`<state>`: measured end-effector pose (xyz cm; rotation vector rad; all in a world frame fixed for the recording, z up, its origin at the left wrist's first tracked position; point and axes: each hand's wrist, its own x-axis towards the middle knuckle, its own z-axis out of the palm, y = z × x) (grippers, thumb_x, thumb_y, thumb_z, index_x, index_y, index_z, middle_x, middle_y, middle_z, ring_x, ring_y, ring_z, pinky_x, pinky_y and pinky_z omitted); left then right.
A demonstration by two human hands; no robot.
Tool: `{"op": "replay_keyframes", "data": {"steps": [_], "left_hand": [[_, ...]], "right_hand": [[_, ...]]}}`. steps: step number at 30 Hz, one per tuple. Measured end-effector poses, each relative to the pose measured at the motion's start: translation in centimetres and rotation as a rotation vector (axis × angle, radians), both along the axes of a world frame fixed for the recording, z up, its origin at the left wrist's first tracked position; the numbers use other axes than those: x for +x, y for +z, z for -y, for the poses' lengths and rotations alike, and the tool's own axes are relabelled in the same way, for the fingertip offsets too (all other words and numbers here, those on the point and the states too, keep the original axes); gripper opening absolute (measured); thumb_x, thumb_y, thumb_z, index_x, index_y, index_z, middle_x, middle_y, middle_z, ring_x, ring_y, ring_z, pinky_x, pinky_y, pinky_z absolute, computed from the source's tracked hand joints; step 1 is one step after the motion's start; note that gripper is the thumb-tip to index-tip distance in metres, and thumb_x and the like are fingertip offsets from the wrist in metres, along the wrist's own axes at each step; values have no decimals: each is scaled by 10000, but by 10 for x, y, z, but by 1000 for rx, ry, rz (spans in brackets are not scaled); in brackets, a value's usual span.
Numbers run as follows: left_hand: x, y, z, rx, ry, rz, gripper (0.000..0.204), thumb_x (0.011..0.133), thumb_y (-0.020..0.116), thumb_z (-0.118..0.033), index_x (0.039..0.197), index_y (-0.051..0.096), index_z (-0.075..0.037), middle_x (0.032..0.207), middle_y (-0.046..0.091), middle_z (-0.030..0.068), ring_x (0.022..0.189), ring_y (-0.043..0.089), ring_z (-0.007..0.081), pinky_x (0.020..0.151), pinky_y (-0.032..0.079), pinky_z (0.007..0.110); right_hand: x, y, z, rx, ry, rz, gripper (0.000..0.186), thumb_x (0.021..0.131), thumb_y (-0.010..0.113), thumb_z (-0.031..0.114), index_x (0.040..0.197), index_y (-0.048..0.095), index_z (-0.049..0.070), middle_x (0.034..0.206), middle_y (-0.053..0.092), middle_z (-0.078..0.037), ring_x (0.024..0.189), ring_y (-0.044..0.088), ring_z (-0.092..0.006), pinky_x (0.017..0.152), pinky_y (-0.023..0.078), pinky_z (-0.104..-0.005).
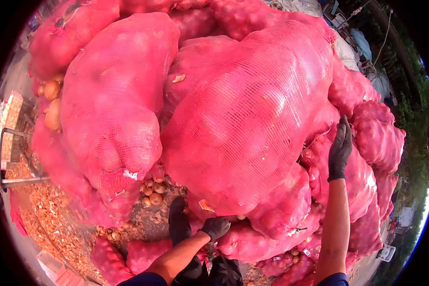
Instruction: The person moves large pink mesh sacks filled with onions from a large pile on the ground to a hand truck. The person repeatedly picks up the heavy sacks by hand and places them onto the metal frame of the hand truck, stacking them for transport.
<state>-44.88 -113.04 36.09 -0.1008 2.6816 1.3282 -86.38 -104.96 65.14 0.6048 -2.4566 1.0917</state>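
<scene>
A large red mesh sack of onions [252, 119] fills the middle of the head view, lying over other sacks. My left hand [216, 228], in a dark grey glove, is at its lower edge with the fingers curled in against the mesh; the fingertips are partly hidden. Off the sack's right side, my right hand [341, 148], in the same kind of glove, is stretched flat with its fingers together and pointing away from me. It grips nothing, and whether it touches the mesh behind it I cannot tell.
Another full red sack [117, 95] lies to the left, with more piled behind and at right. Loose onions [152, 191] and dry skins [52, 214] cover the floor near my legs. At far left stand a metal frame [19, 181] and a pale crate [15, 119].
</scene>
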Motion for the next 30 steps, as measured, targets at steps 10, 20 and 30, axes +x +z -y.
{"op": "replay_keyframes", "data": {"steps": [10,20,30], "left_hand": [[-24,23,-9,-58,-59,140,321,919,466,-357,843,617,-85,857,648,142,748,645,337,654,504,480],[-16,39,-3,-30,-109,223,345,928,459,-383,922,597,-66,941,627,163,837,632,344,711,503,472],[-1,203,119,-36,417,-274,271,825,666,-161,1054,588,-38,1075,595,146,928,630,314,745,529,387]], "right_hand": [[21,47,124,451,424,-263,495,828,678,303,1250,566,69,1281,558,-141,1210,492,-333,1008,402,-425],[42,16,137,401,259,-196,624,795,695,304,1351,486,111,1376,491,-116,1285,427,-309,1042,351,-447],[45,8,133,318,249,-258,574,834,643,243,1367,474,109,1383,485,-141,1283,437,-330,1062,342,-433]]}}
